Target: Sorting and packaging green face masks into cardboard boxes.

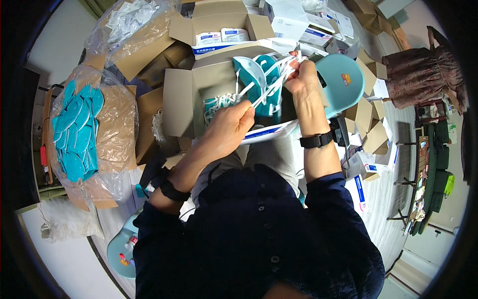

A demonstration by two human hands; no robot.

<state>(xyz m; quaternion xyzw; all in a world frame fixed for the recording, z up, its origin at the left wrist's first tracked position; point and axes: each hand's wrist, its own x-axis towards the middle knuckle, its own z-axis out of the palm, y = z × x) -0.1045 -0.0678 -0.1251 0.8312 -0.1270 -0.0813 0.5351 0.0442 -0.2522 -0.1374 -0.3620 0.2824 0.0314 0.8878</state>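
Observation:
A bundle of white straps [270, 88] stretches between my two hands. My left hand [230, 125] is closed round its lower left end, over the near part of an open cardboard box [178, 102]. Higher up and to the right, my right hand [302, 75] pinches the other end above the box's right side. From the straps hang teal, rounded fabric pads [269, 70], one showing a paler inner face. More teal pads with white straps [219, 103] lie inside the box at the left. My fingers partly hide where the straps end.
Flat teal oval pads [77, 130] are heaped on a plastic-covered carton at the left. Beyond the box stands another open carton with white packets [234, 35]. A light-blue plastic stool [343, 82] is at the right, near several cartons. A second light-blue seat [119, 249] is lower left.

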